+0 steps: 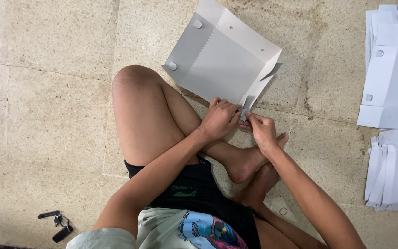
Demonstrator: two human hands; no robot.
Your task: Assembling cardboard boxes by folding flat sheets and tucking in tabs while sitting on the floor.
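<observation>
Both hands, left [219,119] and right [262,130], are pinching a corner flap of the grey box blank [222,57] lying on the floor by the feet, so looks like mid-fold, next probably needs that tab tucked snug.

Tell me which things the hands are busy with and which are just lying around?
Busy with:
- left hand and right hand, both pinching the near corner
- grey cardboard sheet, partly folded, on the floor

Lying around:
- stacks of flat cardboard at the right
- keys on the floor
- rubber band by the foot
</observation>
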